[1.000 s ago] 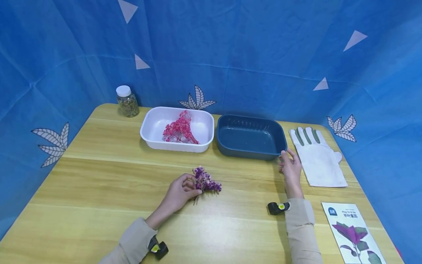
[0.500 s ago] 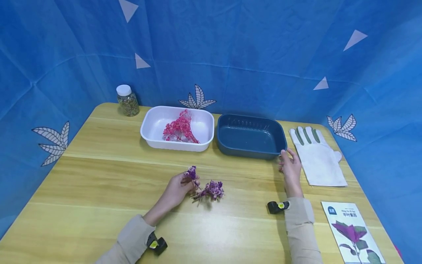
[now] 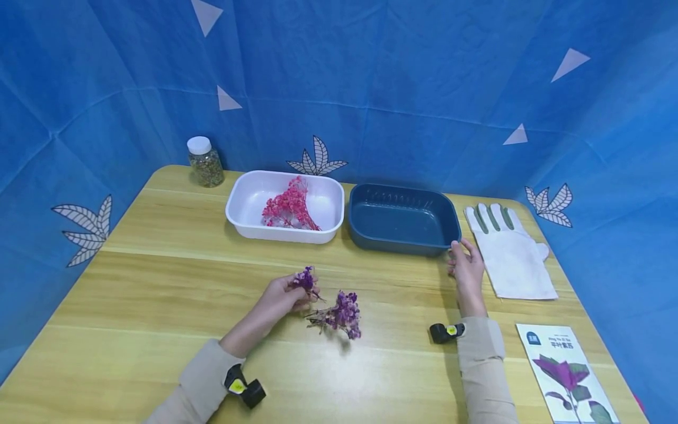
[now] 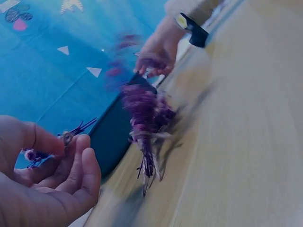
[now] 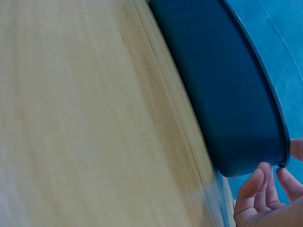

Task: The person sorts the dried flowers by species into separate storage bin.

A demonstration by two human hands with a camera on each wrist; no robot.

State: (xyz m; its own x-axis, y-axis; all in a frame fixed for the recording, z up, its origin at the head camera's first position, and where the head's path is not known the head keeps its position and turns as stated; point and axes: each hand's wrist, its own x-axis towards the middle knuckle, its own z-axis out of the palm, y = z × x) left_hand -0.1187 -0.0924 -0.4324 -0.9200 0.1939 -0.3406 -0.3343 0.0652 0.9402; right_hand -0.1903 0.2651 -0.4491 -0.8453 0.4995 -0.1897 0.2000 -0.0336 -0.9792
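Observation:
In the head view my left hand [image 3: 281, 296] pinches a small sprig of purple dried flowers [image 3: 305, 279] by its stems, just over the table. The left wrist view shows thumb and fingertips meeting on those stems. A larger purple dried-flower bunch [image 3: 344, 313] is just to the right of this hand, its stems toward the fingers; it is blurred in the left wrist view. My right hand [image 3: 467, 269] grips the near right corner of a dark blue plastic basin [image 3: 405, 246], thumb at the rim and fingertips beneath it. The basin holds nothing.
A white basin [image 3: 283, 234] with pink dried flowers [image 3: 288, 206] stands left of the blue one. A lidded jar [image 3: 205, 165] is at the back left. White gloves [image 3: 512, 262] and a seed packet [image 3: 569, 377] lie on the right side of the table.
The purple flowers have come apart into two: a small sprig stays in my left hand, which has drawn slightly left, and the larger bunch has turned, its heads swinging nearer. My right hand stays put.

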